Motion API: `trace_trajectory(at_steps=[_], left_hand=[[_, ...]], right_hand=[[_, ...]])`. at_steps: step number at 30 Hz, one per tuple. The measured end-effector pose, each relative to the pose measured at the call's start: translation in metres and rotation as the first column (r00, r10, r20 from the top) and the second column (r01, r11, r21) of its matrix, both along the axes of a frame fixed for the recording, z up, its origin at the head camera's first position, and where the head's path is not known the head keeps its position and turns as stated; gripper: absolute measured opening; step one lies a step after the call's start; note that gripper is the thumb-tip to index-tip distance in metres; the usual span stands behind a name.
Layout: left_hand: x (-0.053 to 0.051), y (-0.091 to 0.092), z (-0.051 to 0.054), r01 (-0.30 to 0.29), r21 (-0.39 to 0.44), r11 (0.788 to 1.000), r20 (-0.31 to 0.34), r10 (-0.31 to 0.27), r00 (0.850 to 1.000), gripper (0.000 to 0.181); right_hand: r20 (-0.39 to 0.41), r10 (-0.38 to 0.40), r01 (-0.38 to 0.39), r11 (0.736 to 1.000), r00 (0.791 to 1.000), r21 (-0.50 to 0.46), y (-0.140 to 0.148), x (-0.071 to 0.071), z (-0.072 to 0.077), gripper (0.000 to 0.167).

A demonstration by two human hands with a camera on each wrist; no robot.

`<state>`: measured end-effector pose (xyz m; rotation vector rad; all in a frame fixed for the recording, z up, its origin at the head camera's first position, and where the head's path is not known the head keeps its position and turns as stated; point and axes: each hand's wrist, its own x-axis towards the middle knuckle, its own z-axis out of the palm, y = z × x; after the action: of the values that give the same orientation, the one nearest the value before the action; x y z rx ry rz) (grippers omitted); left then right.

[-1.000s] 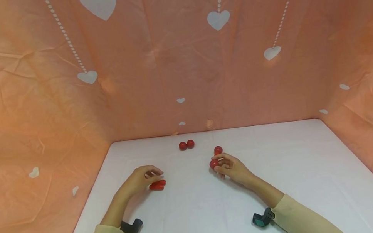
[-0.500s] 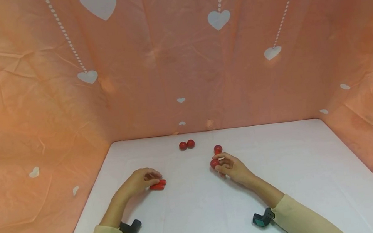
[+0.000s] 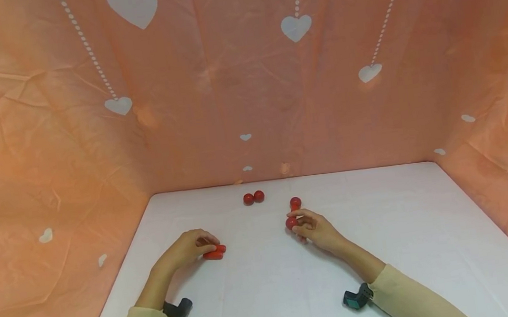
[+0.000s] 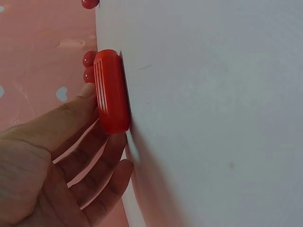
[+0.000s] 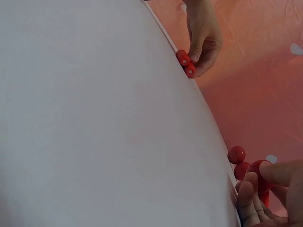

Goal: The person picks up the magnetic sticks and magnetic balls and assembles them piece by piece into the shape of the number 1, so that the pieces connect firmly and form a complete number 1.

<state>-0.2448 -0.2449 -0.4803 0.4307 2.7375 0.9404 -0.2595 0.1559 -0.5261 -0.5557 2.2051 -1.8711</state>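
In the head view my left hand [image 3: 191, 247] is at two short red rods [image 3: 213, 256] lying side by side on the white table. Its thumb and fingers pinch the farther rod [image 5: 190, 71]; the nearer rod [image 4: 112, 92] hides much of that grip in the left wrist view. The right wrist view shows a small pale spot on each rod's end. My right hand [image 3: 318, 231] pinches a red ball [image 3: 292, 223] between thumb and fingers. Just beyond it, a red rod piece [image 3: 294, 208] and another red ball [image 3: 295, 202] appear in line; the fingers hide how they join.
Two red balls [image 3: 253, 197] sit close together near the back edge of the white table [image 3: 270, 294]. Orange cloth [image 3: 245, 85] with pale hearts rises behind the table and on both sides.
My left hand has lowered slightly and its thumb has come down onto the farther rod. My right hand stays nearly still with the ball.
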Motion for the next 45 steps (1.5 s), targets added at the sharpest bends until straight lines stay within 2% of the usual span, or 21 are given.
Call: trace_trajectory(at_steps=[15,21,36,45], left_hand=[[0.000,0.001,-0.001,0.009,-0.029,1.000,-0.013,-0.009,1.000,0.008],[0.000,0.002,-0.004,-0.017,-0.018,1.000,-0.005,0.017,1.000,0.007],[0.000,0.019,0.009,-0.021,0.000,1.000,-0.009,0.021,1.000,0.015],[0.000,0.028,0.006,0.010,0.053,0.999,-0.002,-0.010,1.000,0.014]], right_hand=[[0.026,-0.018,0.017,1.000,1.000,0.020,-0.002,0.002,0.004,0.038],[0.040,-0.009,0.008,1.000,0.999,0.020,-0.002,0.001,0.001,0.039],[0.028,-0.015,0.014,1.000,1.000,0.021,-0.001,0.001,0.003,0.038],[0.028,-0.003,0.003,1.000,1.000,0.008,-0.001,0.000,0.001,0.038]])
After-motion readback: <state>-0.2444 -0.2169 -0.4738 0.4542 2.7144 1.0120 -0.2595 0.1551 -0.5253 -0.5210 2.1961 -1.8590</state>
